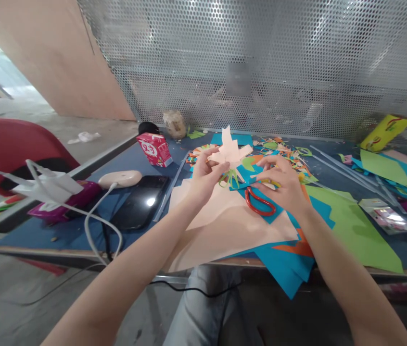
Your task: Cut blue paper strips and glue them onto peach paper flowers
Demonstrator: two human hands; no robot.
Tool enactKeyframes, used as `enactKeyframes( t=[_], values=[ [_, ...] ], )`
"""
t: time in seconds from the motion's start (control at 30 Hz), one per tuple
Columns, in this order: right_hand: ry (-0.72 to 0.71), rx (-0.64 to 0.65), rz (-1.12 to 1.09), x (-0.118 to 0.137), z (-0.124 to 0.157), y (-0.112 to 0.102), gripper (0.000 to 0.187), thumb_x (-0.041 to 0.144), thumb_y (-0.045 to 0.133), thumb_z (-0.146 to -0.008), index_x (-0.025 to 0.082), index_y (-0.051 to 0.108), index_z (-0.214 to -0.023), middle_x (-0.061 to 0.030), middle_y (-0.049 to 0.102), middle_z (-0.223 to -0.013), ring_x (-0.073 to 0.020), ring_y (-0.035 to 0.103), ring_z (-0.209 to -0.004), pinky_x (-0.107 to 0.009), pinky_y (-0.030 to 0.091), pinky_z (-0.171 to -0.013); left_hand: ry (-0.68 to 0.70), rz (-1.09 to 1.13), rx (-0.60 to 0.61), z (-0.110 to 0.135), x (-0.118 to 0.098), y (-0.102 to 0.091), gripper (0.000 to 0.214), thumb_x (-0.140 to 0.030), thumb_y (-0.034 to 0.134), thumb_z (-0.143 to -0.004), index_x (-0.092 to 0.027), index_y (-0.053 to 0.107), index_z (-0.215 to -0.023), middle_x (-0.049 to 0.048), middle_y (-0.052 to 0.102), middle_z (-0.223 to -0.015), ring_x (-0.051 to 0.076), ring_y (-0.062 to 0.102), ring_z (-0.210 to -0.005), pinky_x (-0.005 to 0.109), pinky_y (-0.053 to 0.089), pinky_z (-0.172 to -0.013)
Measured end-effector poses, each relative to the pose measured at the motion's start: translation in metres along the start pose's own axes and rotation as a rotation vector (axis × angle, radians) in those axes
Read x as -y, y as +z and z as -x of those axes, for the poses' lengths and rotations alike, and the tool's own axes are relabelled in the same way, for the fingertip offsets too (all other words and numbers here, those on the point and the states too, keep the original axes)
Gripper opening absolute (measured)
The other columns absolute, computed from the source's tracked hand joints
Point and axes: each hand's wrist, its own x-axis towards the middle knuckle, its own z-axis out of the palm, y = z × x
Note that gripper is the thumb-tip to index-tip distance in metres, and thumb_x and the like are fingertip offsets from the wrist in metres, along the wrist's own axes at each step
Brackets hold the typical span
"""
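Observation:
My left hand (205,175) is closed on a peach paper cut-out (230,149) with several pointed arms, held up above the table. Thin green paper strips (229,179) curl out beneath its thumb. Just to the right, my right hand (279,185) has its fingers drawn together in a pinch; what lies between them is too small to make out. A bit of yellow shows under that hand. Red-handled scissors (260,203) lie below it, their blades hidden. Under both hands are peach paper sheets (225,230), with blue paper (286,269) partly beneath them.
A phone (141,202), white cable (90,226) and red drink box (154,150) are on the left. Paper scraps (286,151) spread behind my hands. Green paper (358,230) and a yellow box (386,133) are to the right. A perforated metal panel (279,48) stands at the back.

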Motion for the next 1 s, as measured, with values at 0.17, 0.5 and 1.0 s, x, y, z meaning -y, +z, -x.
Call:
enactKeyframes(
  t=[0.17, 0.5, 1.0],
  values=[
    [0.242, 0.003, -0.082, 0.0, 0.002, 0.009, 0.006, 0.026, 0.064, -0.074, 0.022, 0.06, -0.072, -0.0052, 0.052, -0.1, -0.0177, 0.054, -0.089, -0.03, 0.049, -0.06, 0.046, -0.025, -0.015, 0.003, 0.0, 0.004, 0.045, -0.027, 0.07, -0.061, -0.023, 0.045, -0.098, -0.0098, 0.05, -0.05, 0.008, 0.049, -0.04, 0.021, 0.042, -0.043],
    [0.694, -0.043, -0.437, -0.003, 0.003, 0.017, 0.02, 0.034, 0.067, -0.068, 0.02, 0.053, -0.074, -0.0002, 0.057, -0.075, -0.0109, 0.055, -0.057, -0.023, 0.044, -0.041, 0.018, 0.046, 0.045, 0.007, -0.001, 0.008, 0.05, -0.025, 0.072, -0.058, -0.024, 0.043, -0.098, -0.0028, 0.058, -0.084, 0.008, 0.059, -0.061, 0.023, 0.05, -0.056],
    [0.711, -0.107, -0.547, -0.002, 0.001, 0.019, 0.025, 0.034, 0.07, -0.063, 0.02, 0.051, -0.071, 0.002, 0.056, -0.069, -0.0093, 0.055, -0.057, -0.022, 0.048, -0.045, 0.031, -0.132, -0.06, 0.008, 0.002, 0.006, 0.06, -0.027, 0.08, -0.049, -0.019, 0.052, -0.101, 0.0015, 0.054, -0.095, 0.013, 0.062, -0.077, 0.022, 0.054, -0.064]
  ],
)
